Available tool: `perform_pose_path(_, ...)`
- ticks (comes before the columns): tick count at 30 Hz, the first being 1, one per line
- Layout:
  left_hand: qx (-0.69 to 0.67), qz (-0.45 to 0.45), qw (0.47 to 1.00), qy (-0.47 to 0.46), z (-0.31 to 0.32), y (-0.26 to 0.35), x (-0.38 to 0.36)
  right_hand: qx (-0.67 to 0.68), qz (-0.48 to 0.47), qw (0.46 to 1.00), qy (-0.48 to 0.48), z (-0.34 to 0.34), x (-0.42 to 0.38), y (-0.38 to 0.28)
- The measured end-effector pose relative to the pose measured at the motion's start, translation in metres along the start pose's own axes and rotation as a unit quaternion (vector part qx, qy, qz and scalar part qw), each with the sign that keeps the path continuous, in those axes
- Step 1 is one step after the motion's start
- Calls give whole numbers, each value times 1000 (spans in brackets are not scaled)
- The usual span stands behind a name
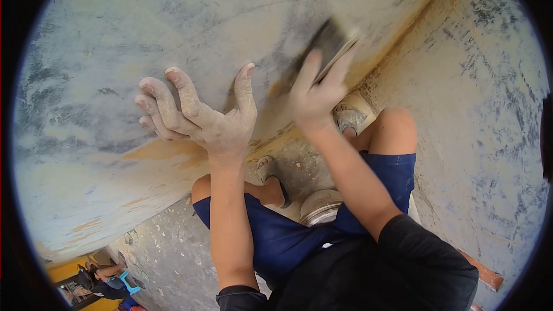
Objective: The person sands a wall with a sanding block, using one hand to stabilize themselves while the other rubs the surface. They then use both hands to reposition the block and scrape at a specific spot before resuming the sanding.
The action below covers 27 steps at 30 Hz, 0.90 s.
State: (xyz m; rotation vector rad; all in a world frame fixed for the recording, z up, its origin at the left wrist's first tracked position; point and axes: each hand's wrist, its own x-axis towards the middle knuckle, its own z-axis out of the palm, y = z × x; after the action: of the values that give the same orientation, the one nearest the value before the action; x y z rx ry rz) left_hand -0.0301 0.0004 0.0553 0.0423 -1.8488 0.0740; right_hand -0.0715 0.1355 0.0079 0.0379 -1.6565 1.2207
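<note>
My left hand (207, 118), coated in pale dust, is open in front of the patchy grey-white wall (190, 17). Its fingers are spread and slightly bent, with nothing in them. My right hand (318, 95) grips a dark flat block (329, 39) with a pale edge, its broad side facing the wall. Motion smears this hand and the block, so I cannot tell the block's exact kind. Ochre patches (167, 151) show on the wall below my left hand.
A second wall (478, 109) meets the first at a brownish corner on the right. Between my legs stands a round bucket (320, 206) on the speckled floor (167, 247). At lower left is another person (106, 279) beside a light-blue object (129, 283). A reddish bar (483, 270) lies at lower right.
</note>
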Motion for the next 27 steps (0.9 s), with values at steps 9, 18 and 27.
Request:
perform_pose_path(9, 0, -2, 1000, -14, -4, 1, 1, 24, 18, 1000, -6, -5, 28, -4)
perform_pose_path(18, 4, 2, 1000, 4, 1, 0, 1, 16, 16, 997, -79, -6, -84, 22)
perform_pose_path(27, 1, 6, 1000, 5, -1, 0, 1, 21, 12, 1000, -4, 4, -22, 15)
